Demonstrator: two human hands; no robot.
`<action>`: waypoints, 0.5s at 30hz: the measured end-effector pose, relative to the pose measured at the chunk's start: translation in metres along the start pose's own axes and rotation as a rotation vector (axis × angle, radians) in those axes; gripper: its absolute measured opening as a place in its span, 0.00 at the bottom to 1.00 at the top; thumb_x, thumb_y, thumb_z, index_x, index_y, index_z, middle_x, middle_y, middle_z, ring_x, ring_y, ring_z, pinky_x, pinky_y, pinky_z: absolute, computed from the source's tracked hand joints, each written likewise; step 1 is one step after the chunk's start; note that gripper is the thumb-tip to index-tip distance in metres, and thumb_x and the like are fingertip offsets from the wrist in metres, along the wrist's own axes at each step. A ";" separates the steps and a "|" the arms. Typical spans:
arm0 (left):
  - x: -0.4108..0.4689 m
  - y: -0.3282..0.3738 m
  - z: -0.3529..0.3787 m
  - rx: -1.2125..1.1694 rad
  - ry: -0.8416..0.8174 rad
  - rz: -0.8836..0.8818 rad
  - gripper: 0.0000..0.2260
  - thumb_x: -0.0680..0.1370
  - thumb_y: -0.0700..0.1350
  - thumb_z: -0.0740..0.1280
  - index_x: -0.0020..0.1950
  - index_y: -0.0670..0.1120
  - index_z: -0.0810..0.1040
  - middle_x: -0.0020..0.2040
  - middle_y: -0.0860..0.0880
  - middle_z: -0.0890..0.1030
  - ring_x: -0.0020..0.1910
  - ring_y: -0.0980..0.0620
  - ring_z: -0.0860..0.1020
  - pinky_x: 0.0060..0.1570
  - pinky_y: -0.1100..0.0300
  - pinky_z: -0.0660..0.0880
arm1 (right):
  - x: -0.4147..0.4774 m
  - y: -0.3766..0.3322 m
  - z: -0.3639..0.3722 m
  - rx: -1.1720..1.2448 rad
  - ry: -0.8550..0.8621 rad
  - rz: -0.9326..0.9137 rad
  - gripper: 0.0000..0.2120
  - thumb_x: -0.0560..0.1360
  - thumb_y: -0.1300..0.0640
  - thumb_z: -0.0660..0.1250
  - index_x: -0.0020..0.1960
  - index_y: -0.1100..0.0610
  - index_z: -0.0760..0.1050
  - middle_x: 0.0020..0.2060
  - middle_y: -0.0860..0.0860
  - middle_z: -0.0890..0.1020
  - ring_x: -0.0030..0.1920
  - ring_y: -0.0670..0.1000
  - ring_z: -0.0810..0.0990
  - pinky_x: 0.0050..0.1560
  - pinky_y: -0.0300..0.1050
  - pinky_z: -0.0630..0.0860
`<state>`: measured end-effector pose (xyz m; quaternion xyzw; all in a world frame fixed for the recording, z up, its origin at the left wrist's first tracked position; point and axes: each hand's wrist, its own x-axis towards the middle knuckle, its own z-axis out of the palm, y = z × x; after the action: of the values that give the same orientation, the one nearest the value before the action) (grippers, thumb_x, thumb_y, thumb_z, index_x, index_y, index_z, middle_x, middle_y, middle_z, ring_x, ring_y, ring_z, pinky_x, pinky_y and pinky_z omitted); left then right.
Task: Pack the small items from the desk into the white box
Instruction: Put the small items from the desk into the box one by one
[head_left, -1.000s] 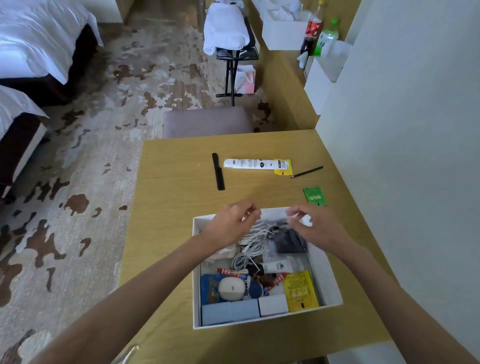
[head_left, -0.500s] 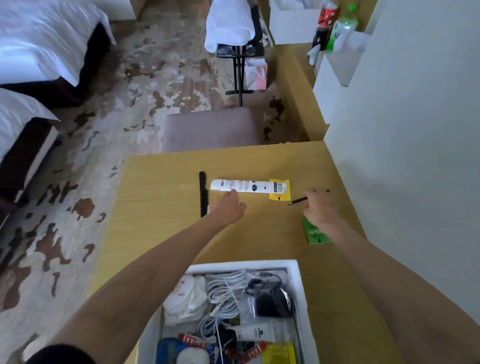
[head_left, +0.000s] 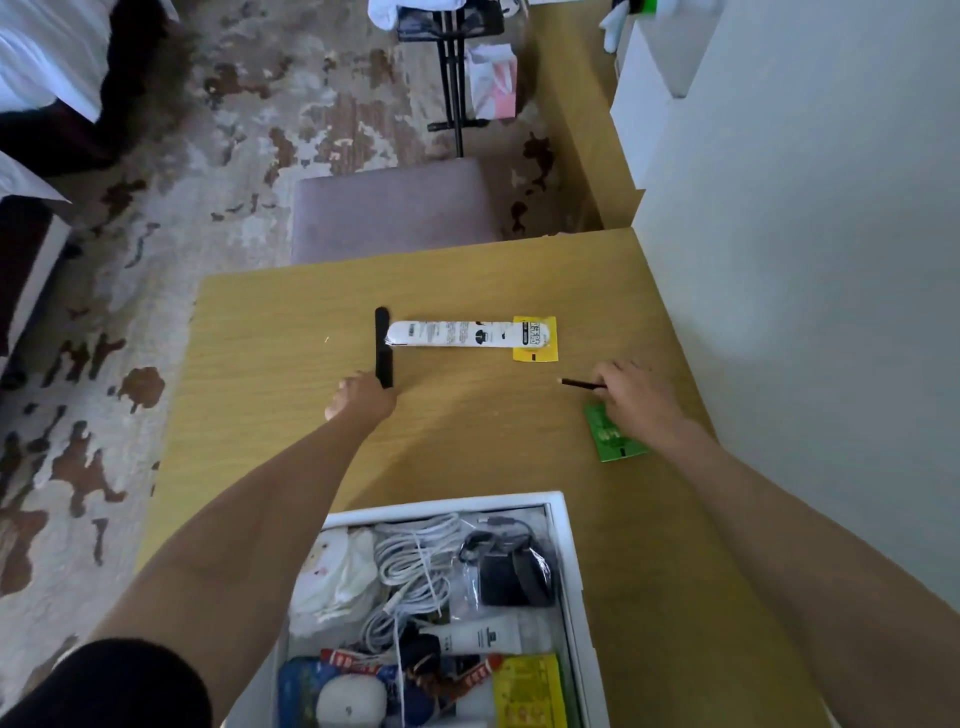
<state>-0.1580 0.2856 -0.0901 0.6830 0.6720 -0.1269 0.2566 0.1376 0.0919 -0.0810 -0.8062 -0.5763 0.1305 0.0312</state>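
Wooden desk (head_left: 270, 374), both arms stretched over it. Meets near end of black strip (head_left: 383, 340) with left hand (head_left: 363, 401), fingers curled under and hidden, grip impossible to tell. Pinches thin black stick (head_left: 582, 384) in right hand (head_left: 640, 402), over green card (head_left: 615, 439). White box (head_left: 569, 561) nearest, crowded with cables.

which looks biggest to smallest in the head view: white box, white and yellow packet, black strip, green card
1. white box
2. white and yellow packet
3. black strip and green card: too alike to rank; card lies nearer, partly under the right hand
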 end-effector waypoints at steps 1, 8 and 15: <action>-0.001 0.000 -0.002 -0.018 -0.032 0.030 0.18 0.77 0.52 0.64 0.62 0.42 0.74 0.57 0.41 0.77 0.55 0.40 0.77 0.53 0.49 0.76 | -0.004 -0.004 -0.004 0.077 0.033 -0.018 0.03 0.79 0.55 0.63 0.52 0.54 0.73 0.48 0.49 0.77 0.49 0.51 0.74 0.47 0.47 0.72; -0.031 -0.028 -0.008 -0.100 -0.117 0.126 0.13 0.79 0.47 0.61 0.38 0.41 0.75 0.32 0.43 0.77 0.32 0.44 0.75 0.38 0.55 0.75 | -0.037 -0.069 -0.042 0.273 0.195 -0.178 0.06 0.80 0.55 0.61 0.55 0.55 0.72 0.48 0.48 0.76 0.42 0.49 0.75 0.40 0.43 0.71; -0.096 -0.081 -0.058 -0.010 0.117 0.447 0.13 0.81 0.49 0.57 0.48 0.42 0.76 0.42 0.42 0.80 0.39 0.42 0.79 0.38 0.51 0.75 | -0.072 -0.156 -0.079 0.350 0.248 -0.460 0.03 0.79 0.59 0.62 0.51 0.58 0.73 0.45 0.50 0.76 0.44 0.50 0.74 0.43 0.47 0.72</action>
<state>-0.2534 0.2312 -0.0065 0.8196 0.5185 -0.0235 0.2424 -0.0084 0.0842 0.0391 -0.6468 -0.7042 0.1180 0.2681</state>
